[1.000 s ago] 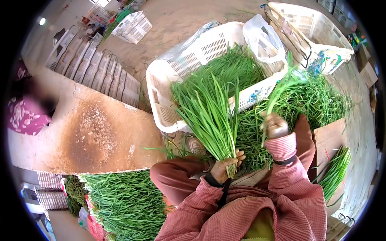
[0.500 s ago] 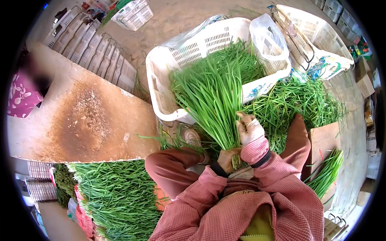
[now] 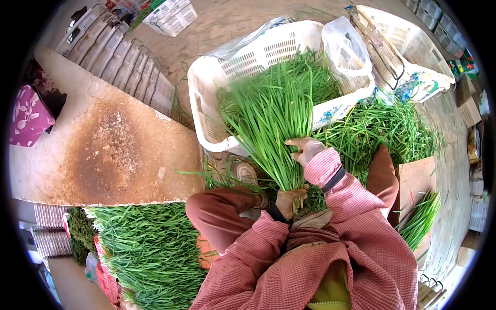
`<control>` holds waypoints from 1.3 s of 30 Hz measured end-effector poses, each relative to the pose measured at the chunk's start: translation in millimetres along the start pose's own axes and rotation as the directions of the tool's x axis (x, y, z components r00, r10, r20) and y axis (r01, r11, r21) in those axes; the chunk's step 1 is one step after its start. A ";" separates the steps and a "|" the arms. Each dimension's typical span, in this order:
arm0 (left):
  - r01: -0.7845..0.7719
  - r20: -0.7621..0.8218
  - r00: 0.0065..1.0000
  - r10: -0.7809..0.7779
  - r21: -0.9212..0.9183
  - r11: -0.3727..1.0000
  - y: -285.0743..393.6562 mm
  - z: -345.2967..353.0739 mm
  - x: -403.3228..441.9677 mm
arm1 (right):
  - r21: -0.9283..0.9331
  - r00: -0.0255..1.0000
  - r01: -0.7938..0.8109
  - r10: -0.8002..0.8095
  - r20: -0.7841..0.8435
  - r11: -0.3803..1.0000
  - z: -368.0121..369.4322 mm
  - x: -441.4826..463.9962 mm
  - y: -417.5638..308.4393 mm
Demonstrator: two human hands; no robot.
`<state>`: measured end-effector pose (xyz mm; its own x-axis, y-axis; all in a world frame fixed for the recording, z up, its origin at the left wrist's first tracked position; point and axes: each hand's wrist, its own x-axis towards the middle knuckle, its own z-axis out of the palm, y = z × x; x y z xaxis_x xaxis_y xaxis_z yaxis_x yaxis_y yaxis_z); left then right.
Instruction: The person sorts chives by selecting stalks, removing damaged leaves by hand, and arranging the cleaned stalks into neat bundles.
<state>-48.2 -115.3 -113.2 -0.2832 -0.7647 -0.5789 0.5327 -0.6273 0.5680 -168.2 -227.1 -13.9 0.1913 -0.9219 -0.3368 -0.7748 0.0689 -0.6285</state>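
A long bunch of garlic chives [image 3: 274, 137] slants from my lap up over the front rim of the white crate [image 3: 199, 106]. My left hand [image 3: 290, 202] is wrapped round its stem end, low between my knees. Farther up, my right hand [image 3: 306, 150] lies at the bunch's right side, with thumb and index finger bent onto some of the leaves. Loose green leaves [image 3: 281, 72] fill part of the crate behind the bunch. The leaf tips on the left are smeared by motion.
To the right lies a heap of loose leaves [image 3: 382, 129]. A smaller chive bunch [image 3: 421, 219] rests by a cardboard sheet [image 3: 417, 178]. On the left are a stained board [image 3: 170, 181], many laid-out chives [image 3: 150, 253] and stacked crates [image 3: 121, 67]. A clear plastic tub [image 3: 345, 46] sits on the crate.
My right hand has moved left and slightly up, from beside the bunch onto its leaves. My left hand keeps its hold on the stems and has shifted slightly left.
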 end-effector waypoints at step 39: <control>0.215 0.163 0.965 -0.204 -0.054 0.975 4.6 -24.9 0.9 | 0.955 0.906 -0.279 -0.303 0.296 0.096 -28.5 -90.4 31.7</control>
<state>-26.2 -115.2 -125.6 -0.5119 -0.6344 -0.5793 0.5017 -0.7681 0.3979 -227.1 -152.4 16.6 0.5859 -0.7435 -0.3222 0.4475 0.6284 -0.6363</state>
